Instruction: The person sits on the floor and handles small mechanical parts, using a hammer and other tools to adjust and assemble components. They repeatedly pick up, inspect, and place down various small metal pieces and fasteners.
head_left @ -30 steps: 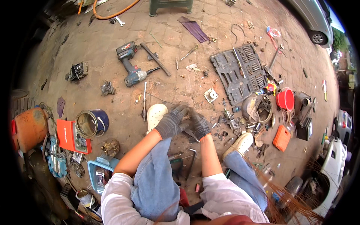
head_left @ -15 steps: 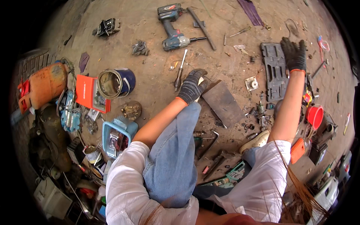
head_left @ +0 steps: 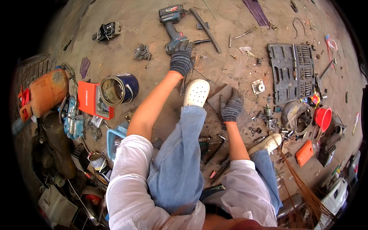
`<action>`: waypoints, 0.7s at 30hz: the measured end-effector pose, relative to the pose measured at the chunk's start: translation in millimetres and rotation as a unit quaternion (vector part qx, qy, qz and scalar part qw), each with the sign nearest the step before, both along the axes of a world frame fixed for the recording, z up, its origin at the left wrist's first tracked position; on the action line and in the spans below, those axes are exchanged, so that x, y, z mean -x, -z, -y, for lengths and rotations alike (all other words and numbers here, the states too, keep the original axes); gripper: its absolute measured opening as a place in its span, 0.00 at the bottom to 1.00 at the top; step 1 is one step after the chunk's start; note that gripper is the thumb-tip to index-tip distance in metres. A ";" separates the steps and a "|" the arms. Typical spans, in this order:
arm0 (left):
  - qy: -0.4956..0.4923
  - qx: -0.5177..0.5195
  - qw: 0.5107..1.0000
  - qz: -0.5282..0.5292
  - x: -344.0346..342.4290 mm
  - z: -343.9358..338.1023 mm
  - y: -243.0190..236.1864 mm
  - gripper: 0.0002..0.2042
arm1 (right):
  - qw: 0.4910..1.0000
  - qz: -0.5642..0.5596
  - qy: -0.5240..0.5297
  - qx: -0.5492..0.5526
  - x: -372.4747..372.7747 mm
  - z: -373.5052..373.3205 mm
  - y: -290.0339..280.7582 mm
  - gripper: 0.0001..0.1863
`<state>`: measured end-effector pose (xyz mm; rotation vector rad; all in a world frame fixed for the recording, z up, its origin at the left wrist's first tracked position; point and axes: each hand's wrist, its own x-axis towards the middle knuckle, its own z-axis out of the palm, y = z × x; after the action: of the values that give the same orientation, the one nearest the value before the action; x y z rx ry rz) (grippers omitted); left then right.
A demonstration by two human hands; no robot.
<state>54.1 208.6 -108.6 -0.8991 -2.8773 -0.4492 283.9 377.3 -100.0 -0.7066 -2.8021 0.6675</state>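
My left hand [head_left: 182,59], in a dark knit glove with an orange cuff, reaches over the front of a cordless impact wrench [head_left: 169,28]. Its fingers are extended, and I cannot tell whether they touch the tool. Beneath that hand a screwdriver [head_left: 183,87] is mostly hidden. My right hand [head_left: 232,107], gloved alike, is over a flat dark metal plate [head_left: 219,95], fingers stretched out and thumb apart, with nothing visible in it. The plate lies beside my cream clog [head_left: 197,93]. Off to the right is an opened socket-set case [head_left: 282,73] with a long tool lying across it.
A metal bar [head_left: 206,30] lies right of the wrench. Leftward are a paint can [head_left: 132,86], a red box [head_left: 87,96], a blue basket [head_left: 111,143] and an orange gas cylinder [head_left: 48,87]. A square flanged part [head_left: 258,87], a red cup [head_left: 322,118] and loose metal parts lie rightward.
My left hand has moved up from beside my knee to the wrench. My right hand has left the socket case and come down-left over the plate. My clog now shows.
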 end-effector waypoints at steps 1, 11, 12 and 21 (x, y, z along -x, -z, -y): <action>0.028 0.008 0.999 -0.017 13.4 -4.7 4.9 0.28 | 0.998 -0.004 -0.029 -0.049 -0.2 6.2 -7.5 0.29; -0.008 0.293 0.949 0.118 47.1 -44.7 -24.2 0.25 | 0.995 0.088 0.034 -0.015 -1.9 6.0 -6.6 0.32; -0.020 0.282 0.952 0.120 47.6 -38.7 -20.1 0.25 | 0.997 0.072 0.038 -0.008 -2.7 4.3 -7.3 0.31; 0.116 0.241 0.958 0.100 93.1 -87.6 9.4 0.30 | 0.996 0.080 0.029 -0.019 3.5 3.2 -22.5 0.30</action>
<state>-39.0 296.1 -118.0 -1.3384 -3.1388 0.1766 280.5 374.2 -77.5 -0.8660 -2.9177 0.5683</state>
